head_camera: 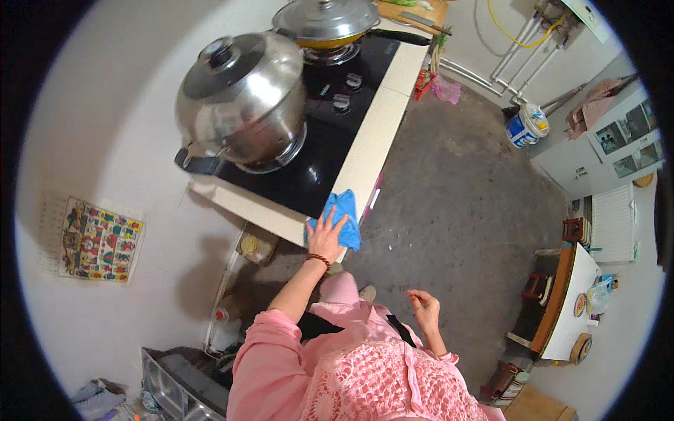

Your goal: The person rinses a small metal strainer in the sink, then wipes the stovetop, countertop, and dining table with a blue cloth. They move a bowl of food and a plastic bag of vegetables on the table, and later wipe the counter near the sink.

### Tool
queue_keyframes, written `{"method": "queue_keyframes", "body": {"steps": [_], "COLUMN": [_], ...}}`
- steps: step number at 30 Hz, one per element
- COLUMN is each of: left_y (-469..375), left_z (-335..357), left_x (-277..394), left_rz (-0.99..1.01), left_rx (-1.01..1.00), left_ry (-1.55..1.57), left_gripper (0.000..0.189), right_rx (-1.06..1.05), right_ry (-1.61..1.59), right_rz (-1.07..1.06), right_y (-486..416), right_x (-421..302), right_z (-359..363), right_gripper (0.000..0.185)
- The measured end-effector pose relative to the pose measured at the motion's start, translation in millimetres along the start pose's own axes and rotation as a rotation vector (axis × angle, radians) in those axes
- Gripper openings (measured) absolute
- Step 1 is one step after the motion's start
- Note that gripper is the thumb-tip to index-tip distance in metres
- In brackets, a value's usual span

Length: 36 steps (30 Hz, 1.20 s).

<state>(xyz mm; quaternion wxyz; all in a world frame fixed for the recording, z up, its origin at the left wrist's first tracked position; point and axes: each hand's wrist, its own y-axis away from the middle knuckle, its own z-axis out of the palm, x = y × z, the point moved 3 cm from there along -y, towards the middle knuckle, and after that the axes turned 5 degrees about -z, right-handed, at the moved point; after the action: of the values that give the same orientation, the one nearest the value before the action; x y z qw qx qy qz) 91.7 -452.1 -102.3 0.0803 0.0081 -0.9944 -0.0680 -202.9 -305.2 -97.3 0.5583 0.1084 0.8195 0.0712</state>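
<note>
My left hand [325, 236] lies spread, palm down, on a blue cloth [347, 223] at the near corner of the cream tiled counter [363, 152]. The cloth hangs a little over the counter's edge, beside the corner of the black glass gas hob [300, 194]. My right hand [424, 310] hangs over the floor with curled fingers, holding nothing that I can see. On the near burner stands a large lidded steel pot [245, 100]. A wok with a domed metal lid [329, 21] sits on the far burner. Two control knobs [341, 103] are between them and the counter's front strip.
A wooden cutting board [416, 13] with a knife lies past the wok. On the floor stand a white and blue bucket [526, 126] and a red crate [423, 85]. A white-topped table [566, 310] is at the right, a steel sink [166, 379] at the lower left.
</note>
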Motion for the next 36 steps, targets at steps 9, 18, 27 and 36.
{"method": "queue_keyframes", "body": {"steps": [9,18,27,36], "left_y": [-66.6,-227.3,-393.8,-570.8], "left_z": [2.5,-0.4,-12.4,-27.9], "left_x": [62.3,123.1,178.9,243.3], "left_rz": [-0.238,-0.245,-0.335,-0.505], "left_rx": [0.012,0.072,0.078,0.091], "left_ry": [-0.042,0.04,0.064,0.068], "left_gripper": [0.08,0.073,0.076,0.068], "right_rx": [-0.001,-0.06,-0.021,-0.323], "right_ry": [-0.135,-0.238,-0.182,0.149], "right_rz": [0.105,0.065,0.147,-0.08], "right_y": [-55.6,-234.8,-388.3,-593.3], "right_x": [24.1,11.7,-3.0,-15.5], "right_z": [-40.9,-108.5,-178.1,-211.2], "right_gripper": [0.015,0.013,0.013,0.017]}}
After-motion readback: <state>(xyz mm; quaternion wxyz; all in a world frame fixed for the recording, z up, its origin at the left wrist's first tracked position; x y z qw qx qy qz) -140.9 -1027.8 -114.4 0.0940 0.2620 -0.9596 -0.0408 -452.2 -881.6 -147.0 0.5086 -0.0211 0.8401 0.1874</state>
